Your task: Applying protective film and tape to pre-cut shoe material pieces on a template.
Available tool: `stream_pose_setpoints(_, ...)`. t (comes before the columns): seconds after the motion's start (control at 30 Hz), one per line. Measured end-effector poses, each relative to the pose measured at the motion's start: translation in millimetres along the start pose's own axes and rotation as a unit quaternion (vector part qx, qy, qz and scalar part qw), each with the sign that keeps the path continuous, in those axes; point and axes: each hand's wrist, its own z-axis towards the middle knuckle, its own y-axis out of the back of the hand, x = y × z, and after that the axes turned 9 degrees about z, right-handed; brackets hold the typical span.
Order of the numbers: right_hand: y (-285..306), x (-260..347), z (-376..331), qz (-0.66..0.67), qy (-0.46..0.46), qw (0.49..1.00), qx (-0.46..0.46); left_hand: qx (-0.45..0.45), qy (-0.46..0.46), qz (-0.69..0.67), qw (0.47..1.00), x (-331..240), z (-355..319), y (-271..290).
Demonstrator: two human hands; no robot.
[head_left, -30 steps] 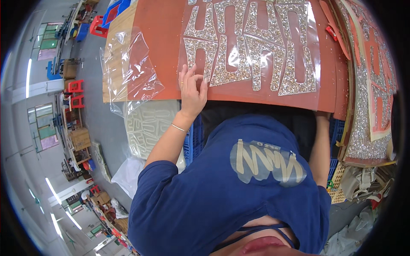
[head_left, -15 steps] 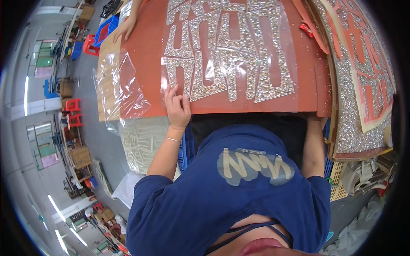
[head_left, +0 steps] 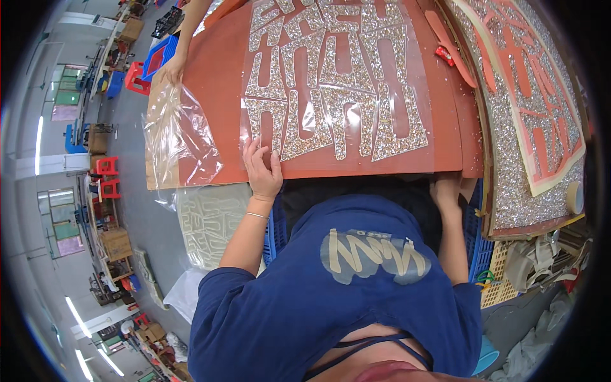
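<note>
A clear film sheet bearing glittery silver cut-out shapes (head_left: 352, 123) lies flat on the red-brown board (head_left: 449, 137) in front of me. My left hand (head_left: 263, 175) rests at the sheet's near left corner, fingers apart and touching the film. At the board's near edge, on the right, is my right hand (head_left: 447, 187). Its fingers are hidden beneath the edge, so I cannot see whether they hold anything. A co-worker's hand (head_left: 172, 69) reaches in at the far left, at the top of a crumpled clear plastic film (head_left: 184, 130).
To the right stands a raised glittery panel (head_left: 509, 210) with a pale frame and a tape roll (head_left: 575, 197). A small red object (head_left: 444, 56) and orange strip (head_left: 450, 48) lie near it. A pale sheet with cut shapes (head_left: 213, 219) hangs below left. Blue crates (head_left: 476, 223) flank me.
The glittery sheet and board have shifted slightly toward me and left in view. My right hand has moved left along the edge. The co-worker's hand has come down to the crumpled film.
</note>
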Motion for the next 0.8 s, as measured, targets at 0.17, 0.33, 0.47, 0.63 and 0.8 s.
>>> stream_pose_setpoints(0.17, 32, 50, -21, 0.156, -0.053, 0.982, 0.092, -0.013, -0.018, 0.008, 1.0, 3, 6, -5)
stream_pose_setpoints(0.33, 54, 79, -8, 0.229, 0.043, 0.972, 0.042, -0.02, -0.014, 0.008, 1.0, 5, 3, -4)
stream_pose_setpoints(0.47, 54, 82, -1, 0.225, 0.085, 0.97, 0.043, -0.028, 0.0, 0.025, 0.999, 3, 1, 2)
stream_pose_setpoints(0.63, 53, 73, -15, 0.28, 0.05, 0.959, 0.002, -0.059, 0.067, -0.049, 0.995, 13, 4, 16)
stream_pose_setpoints(0.8, 65, 68, -3, 0.568, -0.112, 0.815, -0.011, -0.124, 0.17, -0.004, 0.977, 50, 31, 24)
